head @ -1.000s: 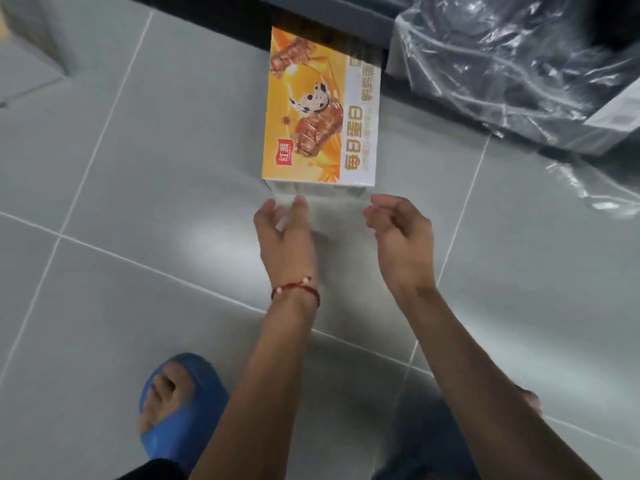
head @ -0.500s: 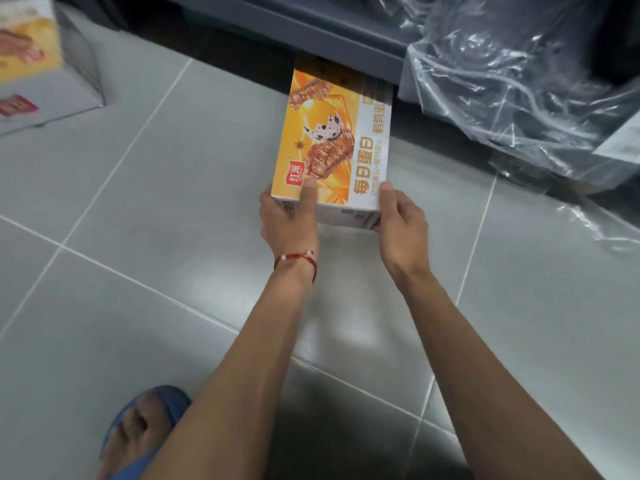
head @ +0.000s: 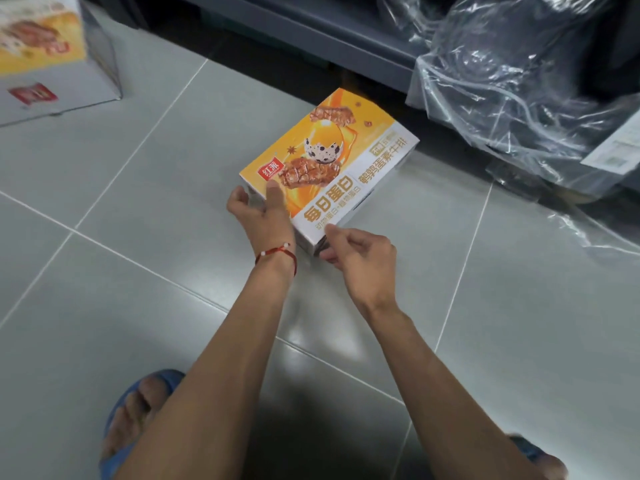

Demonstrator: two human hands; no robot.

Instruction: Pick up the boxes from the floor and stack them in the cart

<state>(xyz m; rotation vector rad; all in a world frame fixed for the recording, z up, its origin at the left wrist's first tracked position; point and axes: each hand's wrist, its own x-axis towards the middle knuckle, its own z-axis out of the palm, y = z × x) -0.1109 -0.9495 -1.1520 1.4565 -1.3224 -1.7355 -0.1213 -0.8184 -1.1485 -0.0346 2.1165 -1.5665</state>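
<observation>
Far left: a second box sits on the floor, blurred, well apart from the action; not yet handled, so there is more picking to do after this one. Centre: the orange box has swung since half a second ago — then it lay square to the person, now it is turned with one corner toward them and its near end seems to be lifting, though whether it has fully cleared the tiles cannot be told. The left hand keeps its grip on the near-left corner, thumb on the top face, fingers wrapped down the side. The right hand has slipped off the near-right edge: fingers half curled and apart, just touching or just beside the near corner, clamped on nothing. Likely a regrip before the lift. Right: a plastic-wrapped bundle and a dark shelf base stand close behind the box, so little room at the far edge; open tile lies left and toward the person. Cart not in view.
</observation>
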